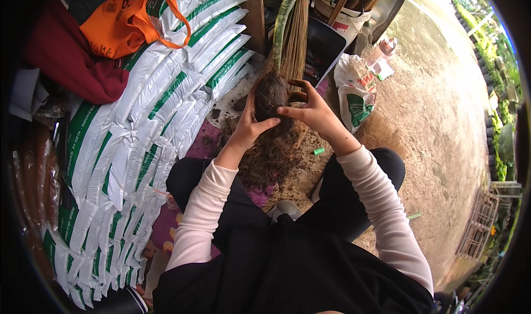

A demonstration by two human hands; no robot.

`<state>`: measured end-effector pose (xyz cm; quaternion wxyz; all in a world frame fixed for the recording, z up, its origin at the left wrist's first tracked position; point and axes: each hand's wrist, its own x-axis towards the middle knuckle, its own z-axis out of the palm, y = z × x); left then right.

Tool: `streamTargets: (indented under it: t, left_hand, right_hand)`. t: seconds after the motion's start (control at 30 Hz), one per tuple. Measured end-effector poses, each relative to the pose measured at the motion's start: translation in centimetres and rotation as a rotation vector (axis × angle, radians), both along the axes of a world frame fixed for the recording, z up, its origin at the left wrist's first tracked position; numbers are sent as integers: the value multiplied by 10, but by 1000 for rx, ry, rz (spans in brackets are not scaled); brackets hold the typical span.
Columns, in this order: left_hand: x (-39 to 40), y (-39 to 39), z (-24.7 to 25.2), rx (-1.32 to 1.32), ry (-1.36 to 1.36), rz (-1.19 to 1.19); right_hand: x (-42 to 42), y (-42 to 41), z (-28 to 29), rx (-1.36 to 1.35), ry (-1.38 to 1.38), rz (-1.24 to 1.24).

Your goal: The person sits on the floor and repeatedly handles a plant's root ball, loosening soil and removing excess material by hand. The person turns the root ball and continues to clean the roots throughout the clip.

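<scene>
Between my two hands is the dark, soil-caked root ball (271,96) of a snake plant, held upright above the ground. One long mottled green leaf (282,28) rises from its top. My left hand (254,121) cups the ball's left side, with the thumb across the front. On the right side, my right hand (311,111) rests its thumb against the soil, its fingers curved and partly spread near the upper edge. Beneath them, loose soil and stringy roots (265,158) lie heaped over a purple patterned sheet (259,196) and the floor.
Stacked white and green plastic sacks (137,119) fill the left, topped by an orange bag (120,21) and dark red cloth (79,57). Behind the plant stand a stick broom (295,44) and a white bucket (348,21). A crumpled printed bag (354,94) lies right, on concrete (435,119).
</scene>
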<state>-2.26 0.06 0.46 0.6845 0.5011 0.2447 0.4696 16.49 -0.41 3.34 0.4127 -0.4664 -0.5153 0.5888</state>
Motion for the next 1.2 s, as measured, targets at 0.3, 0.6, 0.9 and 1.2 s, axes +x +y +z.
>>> streamTargets:
  t: [0.3, 0.6, 0.9, 1.2]
  left_hand:
    - [6, -1, 12, -107, -44, 100]
    - [7, -4, 12, -105, -51, 216]
    - [3, -4, 9, -58, -84, 166]
    - [-2, 0, 11, -33, -104, 132]
  right_hand:
    - [5, -4, 0, 122, -102, 72]
    - [-5, -4, -7, 206, -160, 62]
    - [-6, -3, 1, 135, -18, 63]
    - [-9, 2, -12, 225, -91, -22]
